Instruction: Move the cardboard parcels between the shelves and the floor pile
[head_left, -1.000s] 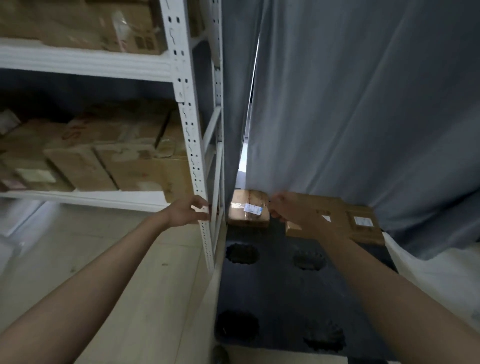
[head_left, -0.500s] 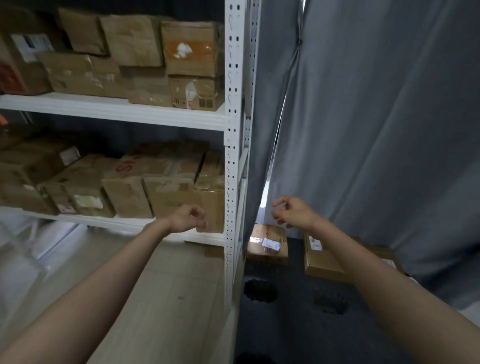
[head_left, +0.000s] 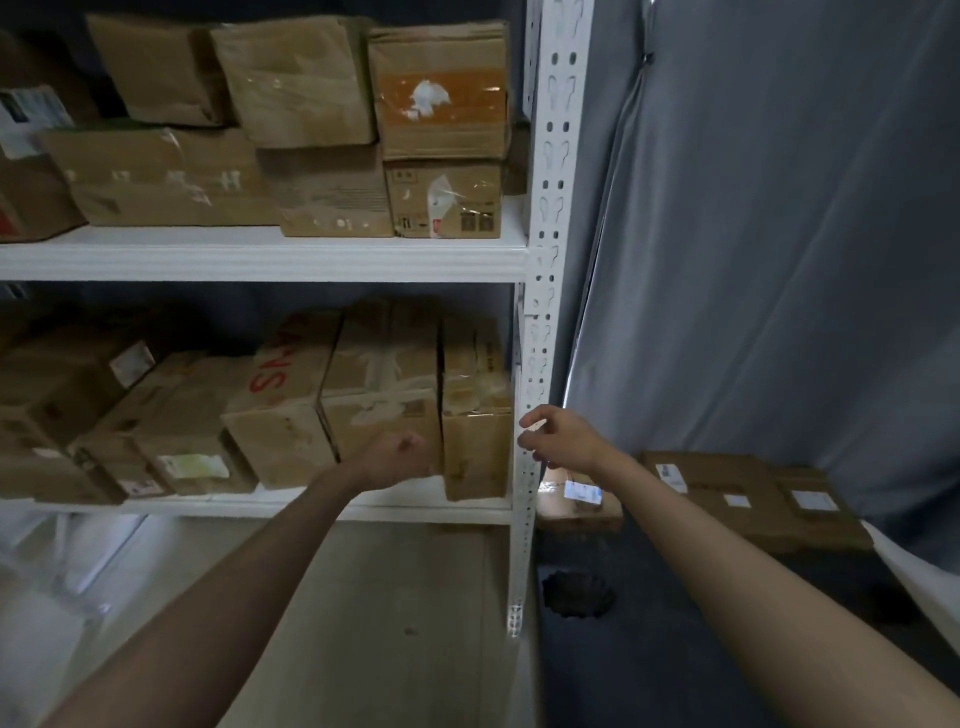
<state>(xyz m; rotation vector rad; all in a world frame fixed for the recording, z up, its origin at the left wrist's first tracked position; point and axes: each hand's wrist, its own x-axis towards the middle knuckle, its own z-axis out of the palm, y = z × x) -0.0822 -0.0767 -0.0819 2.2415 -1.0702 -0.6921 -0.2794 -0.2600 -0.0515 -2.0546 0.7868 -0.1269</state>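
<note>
White shelving upright (head_left: 551, 218) with punched slots, right of centre; white shelf board (head_left: 260, 254). Brown cardboard parcels: orange band with white patch (head_left: 441, 98), upper centre; red lettering (head_left: 275, 374), lower centre. Grey curtain (head_left: 779, 234), right. Brown floor parcels (head_left: 727, 499) with white labels, lower right, on black mat (head_left: 675, 623). Beige floor (head_left: 363, 623), bottom centre.

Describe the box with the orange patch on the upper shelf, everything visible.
The box with the orange patch is brown cardboard, creased and worn, its front crossed by an orange band with a torn white label remnant at the middle. It stands upright at the right end of the upper shelf, stacked on a smaller taped box, beside the white upright post. A dented box leans against its left side. Neither hand touches it.
</note>
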